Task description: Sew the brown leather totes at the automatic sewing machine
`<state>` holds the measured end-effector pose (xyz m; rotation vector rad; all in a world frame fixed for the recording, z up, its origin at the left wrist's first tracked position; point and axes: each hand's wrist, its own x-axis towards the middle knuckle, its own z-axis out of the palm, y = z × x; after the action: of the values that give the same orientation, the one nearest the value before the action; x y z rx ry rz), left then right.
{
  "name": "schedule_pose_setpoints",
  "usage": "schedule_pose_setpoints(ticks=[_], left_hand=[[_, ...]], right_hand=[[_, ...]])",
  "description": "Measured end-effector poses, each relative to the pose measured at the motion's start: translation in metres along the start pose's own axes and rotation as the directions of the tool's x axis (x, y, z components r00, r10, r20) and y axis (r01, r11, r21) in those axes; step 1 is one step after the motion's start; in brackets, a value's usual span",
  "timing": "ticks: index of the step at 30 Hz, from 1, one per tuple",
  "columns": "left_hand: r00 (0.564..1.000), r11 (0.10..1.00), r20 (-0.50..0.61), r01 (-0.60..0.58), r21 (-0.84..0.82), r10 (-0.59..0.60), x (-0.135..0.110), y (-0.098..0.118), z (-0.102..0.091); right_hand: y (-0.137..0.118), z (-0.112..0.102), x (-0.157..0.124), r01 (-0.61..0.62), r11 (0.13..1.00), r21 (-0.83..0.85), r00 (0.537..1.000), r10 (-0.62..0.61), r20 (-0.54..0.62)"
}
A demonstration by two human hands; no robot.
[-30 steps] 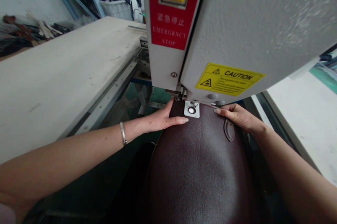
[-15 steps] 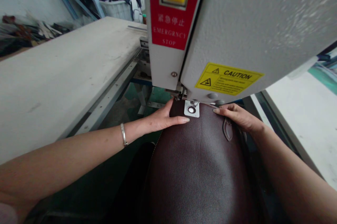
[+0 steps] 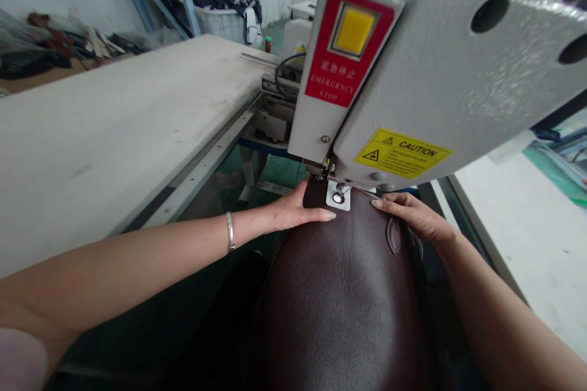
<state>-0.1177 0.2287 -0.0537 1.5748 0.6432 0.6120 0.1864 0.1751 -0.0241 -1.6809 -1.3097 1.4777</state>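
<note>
A dark brown leather bag point(image 3: 339, 293), with a leaf-shaped leather tab point(image 3: 393, 235) on its right side, is draped toward me. Its far end lies beneath the head of an industrial sewing machine point(image 3: 413, 91). There, a small pale metal plate with a round opening point(image 3: 338, 196) shows on the leather, under the needle area. My left hand point(image 3: 300, 210) grips the bag's left edge, thumb flat on top and the other fingers mostly hidden behind it. On the right, my right hand point(image 3: 408, 210) pinches the far right edge between thumb and curled fingers.
A red emergency stop panel with a yellow button point(image 3: 354, 30) and a yellow caution label point(image 3: 403, 152) are on the machine. White tabletops stand to the left point(image 3: 137, 109) and right point(image 3: 545, 226). A bin of dark cloth point(image 3: 222, 24) is behind.
My view has pulled back and tipped up, so more of the machine's top and the room behind shows. Both hands keep about the same hold on the leather bag.
</note>
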Motion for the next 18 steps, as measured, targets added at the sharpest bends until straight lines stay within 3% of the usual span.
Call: schedule_pose_setpoints(ticks=[4, 9, 18], left_hand=[[0.999, 0.999, -0.038, 0.031, -0.008, -0.031, -0.003, -0.001, 0.002], [0.999, 0.999, -0.023, -0.027, -0.019, 0.026, -0.002, 0.003, 0.004], [0.999, 0.999, -0.032, -0.044, -0.004, 0.044, 0.000, 0.011, 0.005]], right_hand=[[-0.011, 0.006, -0.004, 0.076, 0.993, -0.092, 0.997, -0.079, -0.022], [-0.026, 0.015, -0.007, 0.052, 0.986, -0.161, 0.997, -0.061, -0.051], [-0.024, 0.010, 0.006, 0.033, 0.993, -0.117, 0.998, -0.040, -0.057]])
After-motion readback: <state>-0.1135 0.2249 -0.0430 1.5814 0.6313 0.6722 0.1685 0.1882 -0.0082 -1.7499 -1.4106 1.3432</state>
